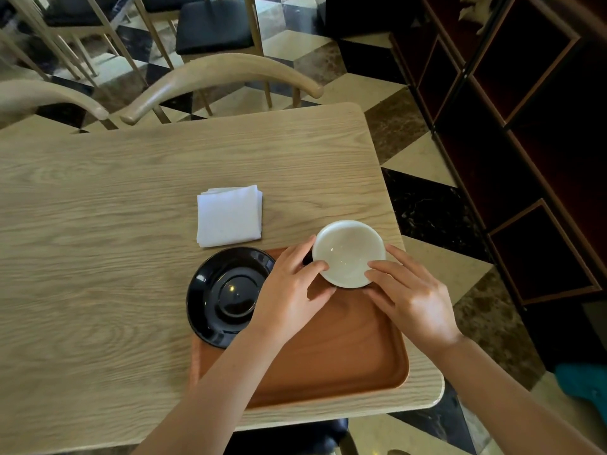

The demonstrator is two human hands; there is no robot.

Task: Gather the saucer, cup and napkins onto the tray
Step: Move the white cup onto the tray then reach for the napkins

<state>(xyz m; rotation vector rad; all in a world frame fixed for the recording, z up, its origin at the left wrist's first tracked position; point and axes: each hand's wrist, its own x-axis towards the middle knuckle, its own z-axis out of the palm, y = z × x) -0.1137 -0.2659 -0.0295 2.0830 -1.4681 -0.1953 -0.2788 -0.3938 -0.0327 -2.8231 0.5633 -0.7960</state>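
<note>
— Now, where is the cup (348, 252)?

— Between my two hands, at the far right corner of the brown tray (345, 359). My left hand (289, 290) curls against its left side, fingertips on the white rim and thumb at the near edge; the dark handle side is mostly hidden behind those fingers. My right hand (410, 300) closes on the right side, fingers laid along the rim. Whether the cup rests on the tray or is just lifted, I cannot tell.

— And the saucer (226, 295)?

— Black and glossy, it lies at the tray's far left corner, partly over the tray's edge and partly over the wooden table (98, 224). My left wrist crosses its near right rim.

— The napkins (230, 216)?

— A folded white stack, flat on the table just beyond the saucer, off the tray.

— Anything else in view?

— Pale wooden chairs (223, 77) are pulled up at the table's far side, over a chequered marble floor (423, 205).
</note>
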